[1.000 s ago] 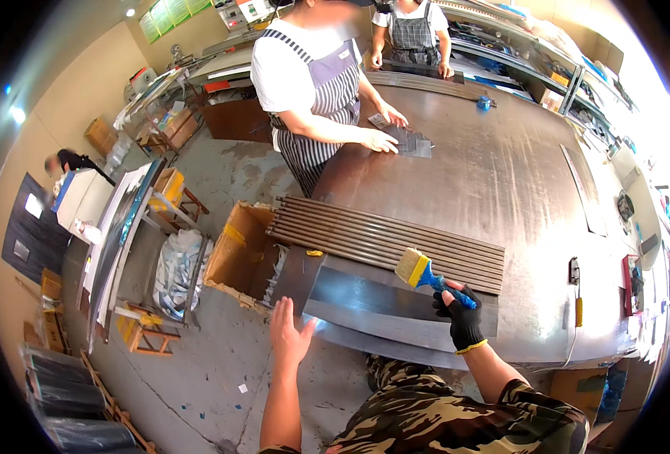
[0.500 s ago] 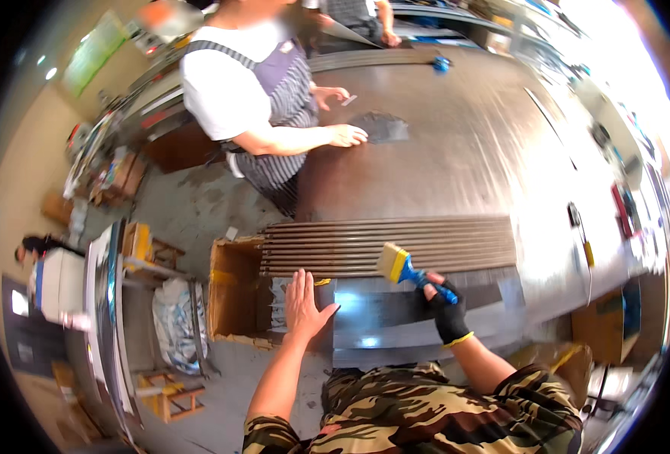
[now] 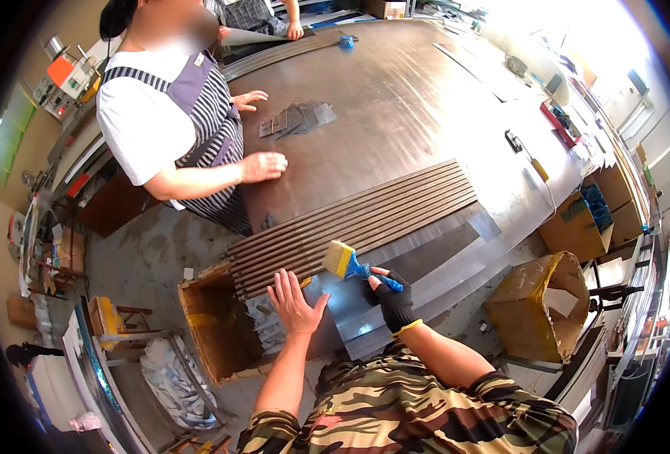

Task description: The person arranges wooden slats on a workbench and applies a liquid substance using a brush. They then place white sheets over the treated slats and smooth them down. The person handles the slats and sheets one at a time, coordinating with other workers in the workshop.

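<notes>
A flat paintbrush [image 3: 359,269] with pale bristles, a yellow band and a blue handle is gripped in my right hand [image 3: 395,304], which wears a black glove with bare fingertips. Its bristles point left, over the near edge of a row of long brown metal rods [image 3: 365,219]. My bare left hand [image 3: 297,309] is open, fingers spread, beside the left ends of the rods; whether it touches them I cannot tell. Beneath my right hand lies a shiny grey metal sheet [image 3: 358,306] along the table's near edge.
Across the brown metal table [image 3: 395,98], a person in a striped apron [image 3: 210,113] stands near several thin grey plates [image 3: 301,119]. An open cardboard box [image 3: 221,333] is below the rods' left ends. Another carton [image 3: 528,306] stands right; a yellow-handled tool [image 3: 528,155] lies on the table.
The view has turned and shifted, so the rods now slant. The other person's hands have moved apart from the plates. My right hand still holds the brush; my left stays spread.
</notes>
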`<state>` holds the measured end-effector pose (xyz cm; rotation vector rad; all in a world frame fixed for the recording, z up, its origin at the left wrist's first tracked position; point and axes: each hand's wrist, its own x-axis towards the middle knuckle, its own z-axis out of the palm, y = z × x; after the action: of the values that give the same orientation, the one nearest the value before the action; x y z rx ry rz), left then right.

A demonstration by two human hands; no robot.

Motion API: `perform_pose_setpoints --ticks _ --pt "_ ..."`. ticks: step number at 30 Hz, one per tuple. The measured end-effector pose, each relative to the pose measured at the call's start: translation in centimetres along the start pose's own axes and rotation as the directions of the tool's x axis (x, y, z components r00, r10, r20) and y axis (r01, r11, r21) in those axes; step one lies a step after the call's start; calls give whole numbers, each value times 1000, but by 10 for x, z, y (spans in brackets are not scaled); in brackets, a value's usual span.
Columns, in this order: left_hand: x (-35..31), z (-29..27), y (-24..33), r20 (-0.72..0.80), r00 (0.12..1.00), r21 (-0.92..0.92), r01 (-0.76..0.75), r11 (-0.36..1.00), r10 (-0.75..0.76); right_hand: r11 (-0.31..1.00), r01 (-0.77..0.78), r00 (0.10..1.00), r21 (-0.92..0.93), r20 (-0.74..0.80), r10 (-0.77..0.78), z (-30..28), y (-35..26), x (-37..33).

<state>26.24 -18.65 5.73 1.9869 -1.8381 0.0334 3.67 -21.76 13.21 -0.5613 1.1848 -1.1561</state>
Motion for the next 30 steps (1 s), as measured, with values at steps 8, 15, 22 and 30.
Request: perform_pose_setpoints --ticks 8,15,22,30 --pt "3 -4 0 -28 1000 67 -9 998 11 985 171 958 -3 -232 -167 -142 -42 74" --pt "1 2 0 9 1000 109 -23 994 22 422 360 598 -832 -142 -789 -235 -135 138" --pt "0 7 2 -19 1000 70 -12 997 14 -102 551 698 -828 525 -487 -154 -91 85" --pt "2 2 4 8 1000 62 5 998 -5 378 759 651 -530 630 -423 19 -12 38"
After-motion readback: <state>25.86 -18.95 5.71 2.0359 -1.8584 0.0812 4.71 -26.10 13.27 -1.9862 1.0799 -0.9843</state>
